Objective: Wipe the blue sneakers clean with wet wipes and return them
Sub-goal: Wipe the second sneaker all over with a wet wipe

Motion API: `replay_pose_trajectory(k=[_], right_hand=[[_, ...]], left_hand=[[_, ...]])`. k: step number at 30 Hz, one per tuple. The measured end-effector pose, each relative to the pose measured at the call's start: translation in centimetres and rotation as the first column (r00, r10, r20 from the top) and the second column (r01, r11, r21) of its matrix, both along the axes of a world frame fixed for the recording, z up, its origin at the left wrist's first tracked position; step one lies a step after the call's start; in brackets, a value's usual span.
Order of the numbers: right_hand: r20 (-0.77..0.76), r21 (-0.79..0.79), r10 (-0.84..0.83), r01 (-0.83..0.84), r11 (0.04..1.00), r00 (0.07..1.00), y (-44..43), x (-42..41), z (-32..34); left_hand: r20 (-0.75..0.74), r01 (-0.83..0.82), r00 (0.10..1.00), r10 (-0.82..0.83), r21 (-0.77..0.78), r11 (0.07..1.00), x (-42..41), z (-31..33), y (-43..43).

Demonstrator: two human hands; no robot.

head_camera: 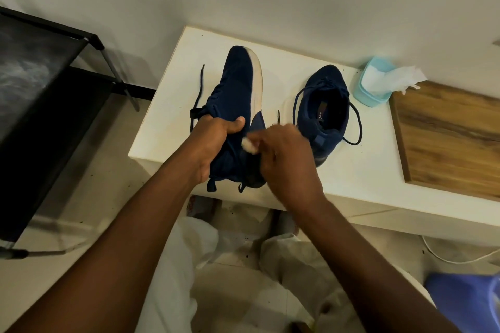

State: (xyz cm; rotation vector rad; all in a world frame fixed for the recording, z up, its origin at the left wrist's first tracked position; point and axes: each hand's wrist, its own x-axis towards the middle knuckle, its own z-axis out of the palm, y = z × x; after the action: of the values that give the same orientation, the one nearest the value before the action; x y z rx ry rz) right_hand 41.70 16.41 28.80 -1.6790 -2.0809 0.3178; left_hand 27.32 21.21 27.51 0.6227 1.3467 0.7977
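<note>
the left hand (213, 140) was wrapped round the midfoot of one blue sneaker (238, 81), thumb over the top, holding it tipped on its side above the near edge of the white bench (167, 127), with the toe pointing away and the white sole edge turned to the right. the right hand (284, 154) had its fingers curled on a small bunched wet wipe (248, 144), pressing it to the knit upper near the heel. the hand was blurred there, so exactly which fingers pinched the wipe could not be told. the other sneaker (324, 108) sat upright on the bench just right of the hands, laces loose, and the pale blue wipe tub (374, 86) stood behind it against the wall with a sheet poking out, beside a wooden board (446, 138). the step in hand looked to be scrubbing the rear quarter of the held shoe. to do it well, the left hand's hold should be firm enough that the soft upper did not buckle under pressure. short strokes along the knit would probably lift dirt better than circles. the wipe looked wadded very small, so unfolding it to a fresh face, or drawing a new sheet, would likely help before moving to the grubby white sole edge. the dangling laces should be kept out from under the wipe.
</note>
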Motion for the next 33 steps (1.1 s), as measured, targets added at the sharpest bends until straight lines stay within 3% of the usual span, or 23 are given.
replay_pose_trajectory(k=[3,8,13,19,27,33], right_hand=[[-0.029,0.010,0.044,-0.044,0.999,0.999,-3.4,0.6,0.1],[-0.176,0.004,-0.097,0.099,0.995,0.980,-0.2,0.7,-0.1],[-0.105,-0.077,-0.131,0.123,0.989,0.986,1.5,-0.5,0.5],[-0.019,-0.031,0.018,-0.019,0.999,1.000,-4.3,0.5,0.3],[-0.251,-0.008,-0.161,0.165,0.986,0.954,2.6,-0.1,-0.5],[-0.142,0.121,0.092,-0.075,0.990,0.986,-3.6,-0.4,-1.4]], left_hand=[[-0.012,-0.010,1.000,0.010,-0.017,1.000,0.0,0.0,0.0],[0.016,0.019,1.000,-0.018,-0.024,1.000,0.4,0.2,0.0],[-0.003,0.002,1.000,-0.002,-0.016,1.000,0.3,0.4,-0.3],[-0.005,-0.008,1.000,0.008,-0.036,0.999,0.1,0.4,0.0],[-0.028,0.005,1.000,-0.005,-0.020,1.000,0.4,0.3,0.1],[-0.004,0.005,1.000,-0.005,-0.031,1.000,0.1,0.0,0.1]])
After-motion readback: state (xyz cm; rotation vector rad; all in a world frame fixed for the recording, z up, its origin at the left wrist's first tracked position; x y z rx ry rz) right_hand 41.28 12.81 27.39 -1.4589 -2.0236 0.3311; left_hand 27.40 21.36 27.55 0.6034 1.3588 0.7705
